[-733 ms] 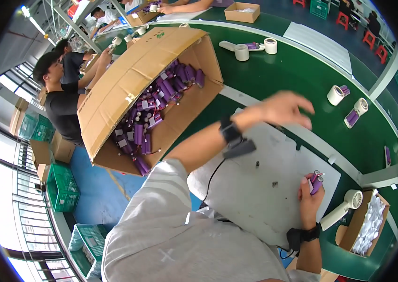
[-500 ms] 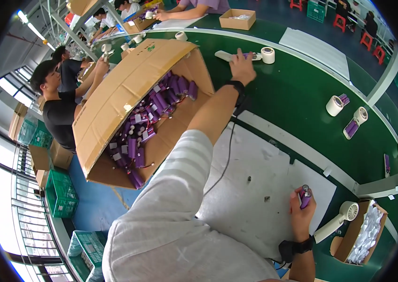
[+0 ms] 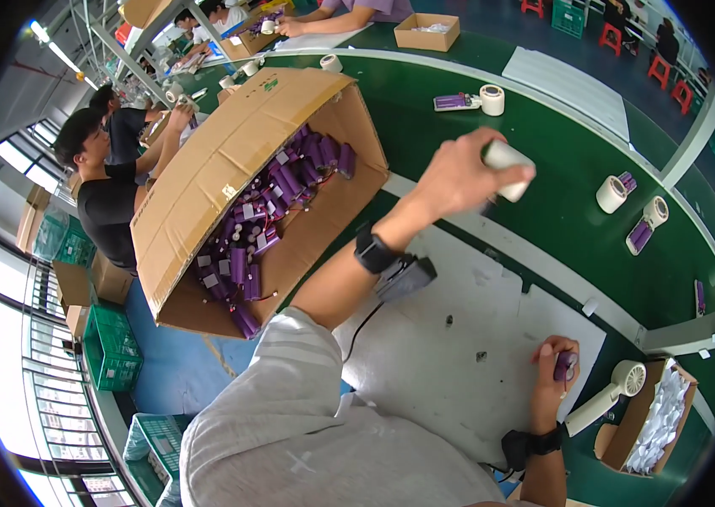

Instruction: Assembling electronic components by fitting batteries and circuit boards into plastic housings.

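Observation:
My left hand [image 3: 459,176] is raised over the near edge of the green belt, its fingers closed round a white plastic fan part [image 3: 509,169]. That part is blurred, so its exact shape is hard to read. Low at the right, above the grey work mat [image 3: 425,363], my right hand [image 3: 550,384] grips a purple battery pack [image 3: 566,366] with thin wires. A white handheld fan [image 3: 628,378] lies just right of that hand. Beyond my left hand, a fan [image 3: 492,100] with a purple battery pack [image 3: 456,102] in its handle rests on the belt.
A tilted cardboard box [image 3: 205,186] of purple battery packs [image 3: 277,194] stands at my left. More fans [image 3: 612,194] sit along the green belt [image 3: 543,228]. A small box [image 3: 657,418] of silvery-white packets is at right. Co-workers [image 3: 104,203] sit at far left.
My left hand has drawn back toward me from the far fan, carrying the white part. The belt's fans have shifted slightly right. My right hand has turned the battery pack.

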The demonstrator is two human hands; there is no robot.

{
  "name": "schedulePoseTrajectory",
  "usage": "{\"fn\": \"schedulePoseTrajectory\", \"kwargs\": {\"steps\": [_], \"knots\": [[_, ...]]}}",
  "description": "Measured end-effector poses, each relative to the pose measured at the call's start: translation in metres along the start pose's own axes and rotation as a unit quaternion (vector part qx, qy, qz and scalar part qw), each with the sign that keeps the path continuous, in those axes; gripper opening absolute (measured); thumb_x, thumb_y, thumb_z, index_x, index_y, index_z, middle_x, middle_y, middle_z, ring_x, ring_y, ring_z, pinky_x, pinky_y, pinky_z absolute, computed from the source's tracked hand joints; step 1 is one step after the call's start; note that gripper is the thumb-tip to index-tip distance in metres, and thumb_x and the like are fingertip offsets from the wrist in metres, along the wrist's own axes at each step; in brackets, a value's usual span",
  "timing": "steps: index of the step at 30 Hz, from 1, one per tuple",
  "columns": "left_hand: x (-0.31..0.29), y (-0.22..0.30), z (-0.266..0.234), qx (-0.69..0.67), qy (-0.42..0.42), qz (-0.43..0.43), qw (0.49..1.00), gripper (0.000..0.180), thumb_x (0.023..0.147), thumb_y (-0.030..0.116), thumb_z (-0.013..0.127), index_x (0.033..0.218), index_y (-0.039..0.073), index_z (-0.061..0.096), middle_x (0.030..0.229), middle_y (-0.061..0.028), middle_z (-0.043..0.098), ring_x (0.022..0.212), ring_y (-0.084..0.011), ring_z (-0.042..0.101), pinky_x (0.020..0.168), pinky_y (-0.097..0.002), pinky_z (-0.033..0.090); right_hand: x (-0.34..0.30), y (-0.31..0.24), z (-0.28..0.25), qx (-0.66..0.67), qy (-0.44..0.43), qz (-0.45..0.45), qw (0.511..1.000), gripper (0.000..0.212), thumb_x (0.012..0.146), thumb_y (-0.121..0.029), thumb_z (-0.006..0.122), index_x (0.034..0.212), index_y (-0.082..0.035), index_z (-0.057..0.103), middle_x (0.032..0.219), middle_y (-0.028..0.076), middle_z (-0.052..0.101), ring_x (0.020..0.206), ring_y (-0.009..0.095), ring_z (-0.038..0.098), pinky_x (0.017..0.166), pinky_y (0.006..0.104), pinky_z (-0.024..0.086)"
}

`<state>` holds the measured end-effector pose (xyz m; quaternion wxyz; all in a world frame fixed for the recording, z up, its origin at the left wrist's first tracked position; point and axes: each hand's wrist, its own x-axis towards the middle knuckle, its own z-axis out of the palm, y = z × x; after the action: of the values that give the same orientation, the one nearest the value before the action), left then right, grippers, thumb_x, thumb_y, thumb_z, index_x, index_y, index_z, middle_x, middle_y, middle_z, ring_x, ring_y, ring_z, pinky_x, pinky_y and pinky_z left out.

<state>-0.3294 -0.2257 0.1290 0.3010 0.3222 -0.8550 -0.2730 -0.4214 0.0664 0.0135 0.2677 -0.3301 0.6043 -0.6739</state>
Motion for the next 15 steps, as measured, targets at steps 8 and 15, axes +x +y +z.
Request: {"fn": "schedulePoseTrajectory", "kwargs": {"steps": [8, 15], "knots": [[-0.078, 0.039, 0.023, -0.47, -0.32, -0.106, 0.816, 0.056, 0.09, 0.057, 0.051, 0.097, 0.003, 0.062, 0.071, -0.0054, 0.062, 0.048, -0.0114, 0.052, 0.047, -0.0272, 0.044, 0.01, -0.014, 0.012, 0.051, -0.054, -0.081, 0.994, 0.023, 0.087, -0.01, 0.064, 0.099, -0.005, 0.046, 0.117, 0.015, 0.054, 0.103, 0.022, 0.057, 0.084, 0.0344, 0.048], [-0.052, 0.004, 0.067, -0.573, -0.298, -0.199, 0.737, 0.056, 0.098, 0.055, 0.034, 0.097, 0.005, 0.059, 0.071, -0.0044, 0.062, 0.045, -0.011, 0.047, 0.044, -0.0256, 0.04, 0.003, -0.005, 0.009, 0.041, -0.012, -0.016, 0.999, 0.023, 0.092, -0.02, 0.059, 0.103, -0.002, 0.049, 0.118, 0.013, 0.055, 0.103, 0.023, 0.058, 0.086, 0.0348, 0.048]]}}
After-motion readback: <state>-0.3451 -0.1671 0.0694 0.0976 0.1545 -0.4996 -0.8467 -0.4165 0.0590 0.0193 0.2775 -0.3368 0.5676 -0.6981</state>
